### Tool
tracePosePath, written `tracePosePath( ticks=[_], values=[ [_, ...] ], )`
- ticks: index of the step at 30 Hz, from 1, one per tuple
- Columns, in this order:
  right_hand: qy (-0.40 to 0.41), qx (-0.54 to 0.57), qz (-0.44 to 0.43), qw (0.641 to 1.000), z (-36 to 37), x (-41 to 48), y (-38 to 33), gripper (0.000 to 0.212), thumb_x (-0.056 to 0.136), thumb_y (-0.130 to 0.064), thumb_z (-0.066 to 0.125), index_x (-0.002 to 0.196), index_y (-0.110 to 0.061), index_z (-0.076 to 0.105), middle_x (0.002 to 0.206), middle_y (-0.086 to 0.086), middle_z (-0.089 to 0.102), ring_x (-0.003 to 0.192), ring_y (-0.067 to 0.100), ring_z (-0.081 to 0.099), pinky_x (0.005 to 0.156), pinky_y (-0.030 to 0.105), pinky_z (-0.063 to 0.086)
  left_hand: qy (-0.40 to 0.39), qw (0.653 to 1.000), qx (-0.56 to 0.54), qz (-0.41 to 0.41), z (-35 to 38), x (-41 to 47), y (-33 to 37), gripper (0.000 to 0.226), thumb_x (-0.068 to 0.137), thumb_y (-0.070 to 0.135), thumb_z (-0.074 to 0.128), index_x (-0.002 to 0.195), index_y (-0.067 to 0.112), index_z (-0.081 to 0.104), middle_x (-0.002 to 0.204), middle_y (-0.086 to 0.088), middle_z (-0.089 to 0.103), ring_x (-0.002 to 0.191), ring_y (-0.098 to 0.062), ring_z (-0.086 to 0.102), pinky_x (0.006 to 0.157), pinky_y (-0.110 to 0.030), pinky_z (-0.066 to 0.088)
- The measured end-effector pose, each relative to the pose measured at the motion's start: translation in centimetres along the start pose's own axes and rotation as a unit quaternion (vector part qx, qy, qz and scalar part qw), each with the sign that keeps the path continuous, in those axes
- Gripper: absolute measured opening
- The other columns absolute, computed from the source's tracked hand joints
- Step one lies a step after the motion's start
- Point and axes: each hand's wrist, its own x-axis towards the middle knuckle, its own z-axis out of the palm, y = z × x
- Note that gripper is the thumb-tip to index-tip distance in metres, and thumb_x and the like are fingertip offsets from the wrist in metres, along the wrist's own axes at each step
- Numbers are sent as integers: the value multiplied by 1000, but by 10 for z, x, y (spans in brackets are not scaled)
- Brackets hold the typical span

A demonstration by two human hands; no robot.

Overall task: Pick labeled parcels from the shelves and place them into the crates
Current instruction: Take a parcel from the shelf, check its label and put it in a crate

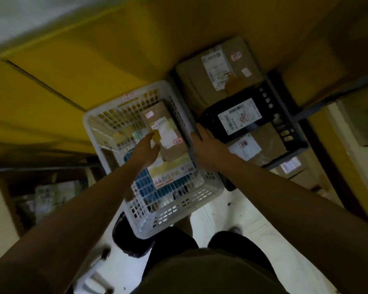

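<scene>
A white perforated crate (98, 124) stands on the floor below me. Inside it lie a brown cardboard parcel (170, 149) with a white label, a yellow-and-white A4 paper pack (172, 172) and blue items. My left hand (146, 150) reaches into the crate, fingers extended, touching the brown parcel's near edge. My right hand (206, 143) rests on the edge of a black labeled parcel (238, 117) in the dark crate (293, 132) to the right. That crate also holds a large brown box (202, 81) and another labeled brown parcel (266, 145).
Yellow shelving (83, 71) runs behind and left of the crates. More parcels sit on low shelves at left (49, 198) and right (289, 166). My legs and the pale floor (253, 219) are at the bottom.
</scene>
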Motion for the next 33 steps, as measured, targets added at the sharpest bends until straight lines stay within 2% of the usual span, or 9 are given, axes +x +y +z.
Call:
tracePosePath(
  ticks=[7,10,13,18,21,25,28,31,33],
  values=[
    [115,2,-9,993,-51,-95,13,72,92,-13,64,155,-1,31,163,28,18,150,46,22,111,57,38,31,930,288,226,-17,-70,73,62,105,27,44,160,10,22,167,-18,16,151,-38,23,114,-54,35],
    [147,1,38,988,-63,-157,38,77,89,-18,66,156,-4,29,164,22,20,150,39,22,114,52,36,31,896,351,272,13,-105,126,65,102,26,47,160,11,21,166,-16,17,151,-36,21,116,-55,31],
    [204,44,66,976,-54,-230,75,72,89,-28,58,154,-3,36,156,24,35,144,40,32,117,55,33,17,861,381,338,49,-139,175,69,101,27,51,161,16,18,168,-11,13,154,-33,14,119,-58,26],
    [230,28,218,948,-28,-380,132,68,95,-21,55,156,-5,28,162,18,25,150,37,24,119,47,30,15,769,446,458,109,-211,261,64,105,30,47,161,16,18,168,-9,10,156,-31,8,118,-63,22],
    [259,37,305,916,9,-487,151,73,94,-21,58,157,-6,26,164,17,24,153,35,19,120,45,28,2,727,469,502,177,-269,304,61,104,28,47,158,17,23,166,-8,14,153,-31,14,117,-59,27],
    [254,66,432,863,84,-633,163,70,93,-19,54,157,-8,27,163,14,27,153,33,18,119,46,30,-50,632,513,579,310,-363,327,73,96,28,58,158,18,22,167,-7,12,154,-30,12,119,-58,25],
    [269,111,521,803,147,-744,148,62,99,-31,51,154,-10,31,158,13,34,149,32,25,115,45,34,-116,548,535,632,414,-453,328,73,97,27,56,159,20,19,167,-5,14,155,-26,11,122,-55,20],
    [296,142,612,720,205,-845,121,59,104,-45,43,151,-11,36,152,13,41,142,32,35,107,43,37,-169,445,516,713,511,-529,334,71,94,29,56,158,22,24,161,-5,26,151,-28,22,120,-52,26],
    [311,165,643,680,227,-884,108,64,103,-53,36,150,-9,39,152,16,42,141,36,36,109,45,36,-186,408,494,745,551,-561,343,70,90,25,55,155,17,30,158,-10,32,148,-31,28,118,-49,30]
  ],
)
